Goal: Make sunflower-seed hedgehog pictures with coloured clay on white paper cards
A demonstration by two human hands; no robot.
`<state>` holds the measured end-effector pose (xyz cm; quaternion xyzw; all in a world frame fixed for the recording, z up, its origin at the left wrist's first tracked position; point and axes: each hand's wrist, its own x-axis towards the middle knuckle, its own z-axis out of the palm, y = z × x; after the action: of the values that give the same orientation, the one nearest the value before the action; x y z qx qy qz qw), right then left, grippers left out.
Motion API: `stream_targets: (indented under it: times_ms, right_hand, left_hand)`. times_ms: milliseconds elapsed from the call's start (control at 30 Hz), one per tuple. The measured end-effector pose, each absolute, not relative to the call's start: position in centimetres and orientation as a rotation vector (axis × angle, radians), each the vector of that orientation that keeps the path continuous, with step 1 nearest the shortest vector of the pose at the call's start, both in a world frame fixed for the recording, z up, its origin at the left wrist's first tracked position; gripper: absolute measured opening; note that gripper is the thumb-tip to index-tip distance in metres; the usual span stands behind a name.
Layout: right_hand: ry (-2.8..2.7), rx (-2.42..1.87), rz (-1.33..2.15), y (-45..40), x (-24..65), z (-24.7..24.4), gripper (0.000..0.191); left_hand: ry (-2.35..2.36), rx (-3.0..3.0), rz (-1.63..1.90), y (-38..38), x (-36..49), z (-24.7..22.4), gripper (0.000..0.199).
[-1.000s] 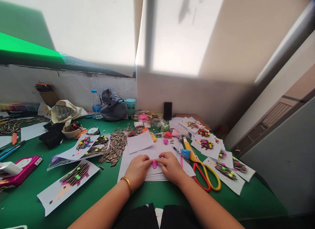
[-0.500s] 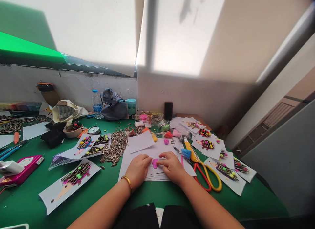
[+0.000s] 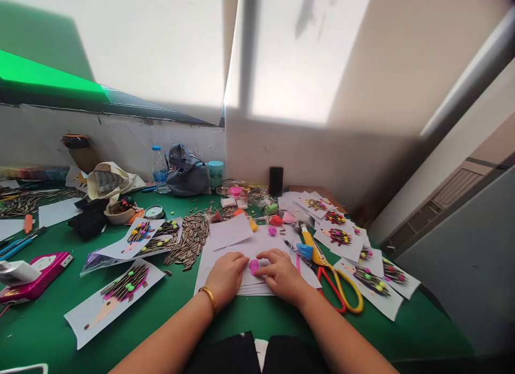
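A small flattened piece of magenta modelling clay (image 3: 253, 266) lies on the stack of white paper (image 3: 251, 289). My right hand (image 3: 279, 272) presses on its right side with outstretched fingers. My left hand (image 3: 227, 277), with a gold bangle at the wrist, rests flat on the paper just left of the clay, its fingertips close to the clay's edge. A ball of pink clay (image 3: 272, 231) sits on the paper beyond my hands. A blank white card (image 3: 230, 232) lies on the stack behind my left hand.
Sunflower seeds (image 3: 189, 237) are heaped to the left. Hedgehog pictures (image 3: 110, 301) lie on both sides of the green table (image 3: 161, 331). Yellow and red scissors (image 3: 328, 266) are at right, beside a blue clay packet (image 3: 304, 250). A phone (image 3: 276, 181) leans on the wall.
My right fingers have shifted slightly over the clay, which looks a little wider and flatter. The left hand has stayed in place.
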<state>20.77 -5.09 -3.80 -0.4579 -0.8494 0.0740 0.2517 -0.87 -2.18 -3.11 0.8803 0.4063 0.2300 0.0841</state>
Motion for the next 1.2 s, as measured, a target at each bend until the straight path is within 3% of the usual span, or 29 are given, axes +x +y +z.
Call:
stream_targets:
  times_ms: [600, 867, 1200]
  right_hand:
    - [-2.504, -1.214, 0.01, -6.0, 20.1, -2.5, 0.041]
    - [-2.315, -1.213, 0.051, -5.4, 20.6, -3.3, 0.046]
    - [-2.522, -1.272, 0.028, -6.1, 20.0, -2.5, 0.042]
  left_hand:
    - [1.239, 2.611, 0.651, -2.1, -0.9, -3.2, 0.029]
    - [1.213, 2.617, 0.67, -2.1, -1.0, -3.4, 0.028]
    - [1.217, 2.612, 0.673, -2.1, -0.9, -3.3, 0.029]
